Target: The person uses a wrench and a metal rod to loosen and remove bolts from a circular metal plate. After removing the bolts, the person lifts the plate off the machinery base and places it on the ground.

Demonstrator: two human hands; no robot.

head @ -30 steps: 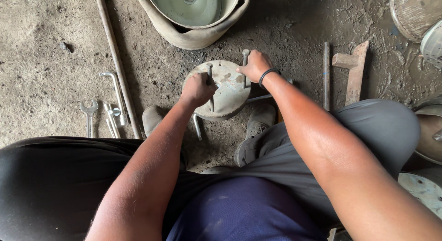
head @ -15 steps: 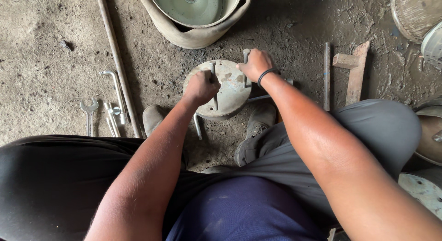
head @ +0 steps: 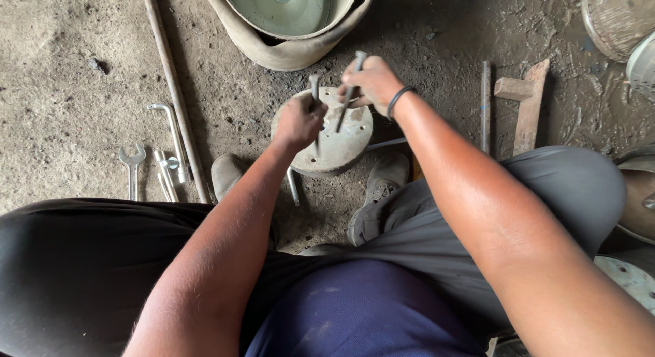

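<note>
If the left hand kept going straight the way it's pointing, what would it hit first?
The left hand, gripping a thin metal rod, points away from the person. Straight on, it would likely first meet the worn tan rubber rim around the pale green dish, though depth is hard to judge.

A round, flat, pale grey metal disc (head: 336,140) lies on the dirt floor between the person's shoes, while two long grey bolts stand over it, one (head: 314,91) upright at its left side, the other (head: 348,91) tilted at its upper right.
</note>
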